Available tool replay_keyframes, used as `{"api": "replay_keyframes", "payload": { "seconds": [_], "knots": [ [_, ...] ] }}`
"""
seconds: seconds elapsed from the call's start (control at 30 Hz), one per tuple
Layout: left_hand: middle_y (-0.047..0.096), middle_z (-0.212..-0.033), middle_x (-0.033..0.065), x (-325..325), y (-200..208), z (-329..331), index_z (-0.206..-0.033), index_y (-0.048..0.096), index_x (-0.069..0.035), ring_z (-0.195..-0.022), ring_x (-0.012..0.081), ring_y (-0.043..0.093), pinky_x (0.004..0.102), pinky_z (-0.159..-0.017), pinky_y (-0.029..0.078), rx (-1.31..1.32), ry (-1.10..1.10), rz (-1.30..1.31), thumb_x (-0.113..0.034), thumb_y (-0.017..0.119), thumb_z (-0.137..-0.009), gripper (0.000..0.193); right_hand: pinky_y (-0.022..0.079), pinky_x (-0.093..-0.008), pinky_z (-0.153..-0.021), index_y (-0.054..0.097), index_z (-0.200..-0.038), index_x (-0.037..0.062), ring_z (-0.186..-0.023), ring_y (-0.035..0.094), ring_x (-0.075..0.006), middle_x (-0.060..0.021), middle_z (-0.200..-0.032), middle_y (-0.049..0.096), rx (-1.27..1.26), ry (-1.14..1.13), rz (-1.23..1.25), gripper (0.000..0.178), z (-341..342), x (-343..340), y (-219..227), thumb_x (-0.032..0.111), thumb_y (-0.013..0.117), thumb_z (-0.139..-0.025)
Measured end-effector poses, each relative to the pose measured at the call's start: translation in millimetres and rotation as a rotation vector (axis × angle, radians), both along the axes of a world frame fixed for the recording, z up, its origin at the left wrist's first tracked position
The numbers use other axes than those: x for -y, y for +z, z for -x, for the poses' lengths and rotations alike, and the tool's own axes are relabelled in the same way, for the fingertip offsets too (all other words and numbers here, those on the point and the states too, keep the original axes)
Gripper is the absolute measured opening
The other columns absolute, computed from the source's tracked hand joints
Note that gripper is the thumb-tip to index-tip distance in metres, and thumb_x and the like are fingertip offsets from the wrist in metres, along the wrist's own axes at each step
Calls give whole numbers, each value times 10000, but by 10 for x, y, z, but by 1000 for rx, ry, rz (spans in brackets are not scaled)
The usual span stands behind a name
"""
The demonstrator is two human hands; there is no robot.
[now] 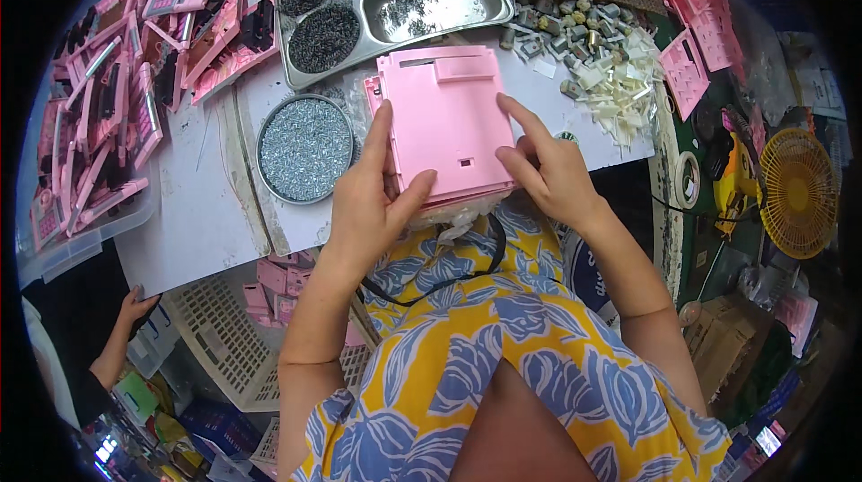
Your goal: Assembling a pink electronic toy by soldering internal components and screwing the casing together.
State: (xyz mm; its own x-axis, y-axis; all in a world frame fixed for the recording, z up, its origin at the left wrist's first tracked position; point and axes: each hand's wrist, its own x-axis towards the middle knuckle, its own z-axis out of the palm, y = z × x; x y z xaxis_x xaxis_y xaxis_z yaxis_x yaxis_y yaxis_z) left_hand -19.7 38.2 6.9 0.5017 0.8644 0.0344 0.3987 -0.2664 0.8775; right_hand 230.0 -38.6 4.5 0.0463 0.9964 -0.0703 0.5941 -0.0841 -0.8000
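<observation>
A square pink plastic casing (449, 127) lies between my two hands at the near edge of the table, over a crumpled clear plastic bag. My left hand (373, 190) grips its left side, thumb on top and fingers along the edge. At the right side my right hand (548, 163) holds it with bent thumb and forefinger. A raised bar runs across its far end, and a small dark slot shows near its close end. What lies under the casing is mostly hidden. Left of it stands a round dish (305, 148) full of small silvery screws.
A steel compartment tray (355, 69) holds dark small parts. Small metal motors (566, 29) and white plastic pieces (620, 92) lie at right. Pink assembled casings (99, 123) pile up at left. A yellow fan (799, 193) stands right; another person's hand (135, 307) is at lower left.
</observation>
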Motion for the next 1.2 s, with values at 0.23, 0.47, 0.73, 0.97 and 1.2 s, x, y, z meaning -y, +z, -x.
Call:
{"api": "replay_keyframes", "payload": {
  "seconds": [0.23,0.47,0.73,0.97,1.2],
  "knots": [
    [648,-747,70,195,-107,153,-1543,359,40,-565,115,526,270,-543,442,14,110,26,-151,737,-907,764,501,-428,-620,412,-1560,144,-611,640,-356,-144,-671,638,252,204,9,645,23,-197,116,267,642,-971],
    [494,-574,99,387,-211,159,-1455,520,9,-471,211,528,341,-493,432,-121,202,46,-238,741,-916,633,528,-499,-615,378,-1567,117,-612,665,-396,-165,-640,656,650,360,113,620,128,-223,330,310,565,-1008],
    [591,-676,118,122,35,501,-1294,649,-20,-651,252,600,382,-601,478,-136,131,25,-283,773,-868,516,471,-355,-565,604,-1383,78,-549,584,-222,-82,-620,613,434,539,20,487,-99,-793,706,250,701,-938],
    [663,-917,110,-652,-361,716,-792,731,-70,-957,313,617,494,-836,476,-590,173,-502,-241,750,-783,172,195,-409,-1244,268,-1621,70,-1526,281,-234,-100,-1683,244,-451,-3,-706,628,-1092,-2725,761,282,486,-1071],
    [613,-882,59,-696,-464,729,-786,655,-103,-944,266,579,462,-835,413,-483,416,-698,-263,708,-843,177,493,-316,-868,558,-1321,-8,-935,634,-162,-79,-1056,658,-439,210,-508,374,-311,-3036,987,211,609,-1023]
  ]
}}
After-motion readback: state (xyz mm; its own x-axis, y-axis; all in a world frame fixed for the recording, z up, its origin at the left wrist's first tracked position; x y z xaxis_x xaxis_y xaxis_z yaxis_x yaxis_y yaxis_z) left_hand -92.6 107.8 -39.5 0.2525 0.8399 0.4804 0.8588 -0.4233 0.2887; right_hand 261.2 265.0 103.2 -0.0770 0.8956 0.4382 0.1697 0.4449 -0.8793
